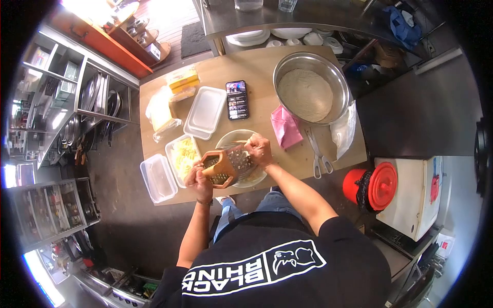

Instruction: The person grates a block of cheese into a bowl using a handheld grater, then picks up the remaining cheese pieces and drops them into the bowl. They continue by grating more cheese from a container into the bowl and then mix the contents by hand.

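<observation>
Left grip (199,180) is clamping the grater (224,168), steadying it over the bowl (237,132) to its right; right grip (260,149) is curling against it, contents unclear.

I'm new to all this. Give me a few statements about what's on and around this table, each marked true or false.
1. The black smartphone has a lit screen. True.
2. The large round steel bowl is empty. False: it holds pale powder.
3. The left hand holds an orange-framed metal grater. True.
4. The scissors are in the right hand. False: they lie on the brown table.
</observation>
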A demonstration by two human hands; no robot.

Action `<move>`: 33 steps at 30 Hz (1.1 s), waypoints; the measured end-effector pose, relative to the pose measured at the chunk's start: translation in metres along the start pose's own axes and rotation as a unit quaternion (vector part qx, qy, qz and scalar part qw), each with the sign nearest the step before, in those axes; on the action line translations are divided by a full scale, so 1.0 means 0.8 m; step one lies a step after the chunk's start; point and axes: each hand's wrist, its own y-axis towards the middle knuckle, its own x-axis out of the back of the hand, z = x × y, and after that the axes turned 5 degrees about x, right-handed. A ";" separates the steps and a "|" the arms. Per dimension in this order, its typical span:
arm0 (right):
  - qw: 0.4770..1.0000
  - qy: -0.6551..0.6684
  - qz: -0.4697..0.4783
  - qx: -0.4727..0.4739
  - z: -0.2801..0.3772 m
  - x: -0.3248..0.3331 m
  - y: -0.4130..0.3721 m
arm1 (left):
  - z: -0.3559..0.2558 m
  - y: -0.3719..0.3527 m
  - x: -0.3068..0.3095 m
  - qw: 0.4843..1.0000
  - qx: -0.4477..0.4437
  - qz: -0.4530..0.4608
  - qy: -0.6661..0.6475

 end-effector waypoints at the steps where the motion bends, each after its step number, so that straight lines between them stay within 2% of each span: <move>1: 1.000 0.005 0.016 0.002 0.026 0.003 0.006 | 0.001 0.000 0.001 1.000 -0.003 -0.018 -0.022; 5: 0.996 0.086 0.021 -0.003 0.111 -0.015 0.025 | 0.008 -0.005 0.009 1.000 0.012 -0.008 0.005; 8: 0.995 0.090 0.025 0.035 0.093 -0.024 0.023 | 0.003 -0.005 0.006 0.999 0.024 -0.025 -0.029; 12: 0.998 0.025 0.048 -0.009 0.040 -0.013 0.010 | 0.002 -0.003 0.006 1.000 0.012 -0.010 -0.003; 14: 0.999 0.017 0.035 0.005 0.029 -0.005 0.007 | 0.001 -0.002 0.003 1.000 0.011 0.019 0.021; 17: 1.000 0.008 0.015 -0.009 -0.001 -0.002 0.000 | -0.012 0.003 -0.008 0.999 0.000 0.003 0.039; 20: 1.000 -0.003 0.024 0.014 0.041 0.007 0.014 | 0.005 0.000 0.001 1.000 -0.002 -0.022 0.008; 22: 0.999 0.033 0.041 -0.013 0.083 0.001 0.022 | 0.004 -0.002 0.005 1.000 0.005 -0.017 0.004; 24: 0.995 0.090 0.047 0.009 0.111 -0.014 0.028 | 0.002 -0.001 0.003 1.000 0.000 0.012 0.023; 28: 0.995 0.073 0.062 0.025 0.080 -0.017 0.020 | -0.001 0.001 0.001 1.000 -0.008 -0.022 0.019; 30: 0.996 0.060 0.059 0.007 0.059 -0.012 0.011 | -0.002 0.000 0.001 1.000 0.002 0.008 0.019; 33: 0.999 0.037 0.036 -0.008 0.026 -0.005 0.008 | -0.008 0.003 -0.011 1.000 -0.005 -0.005 0.029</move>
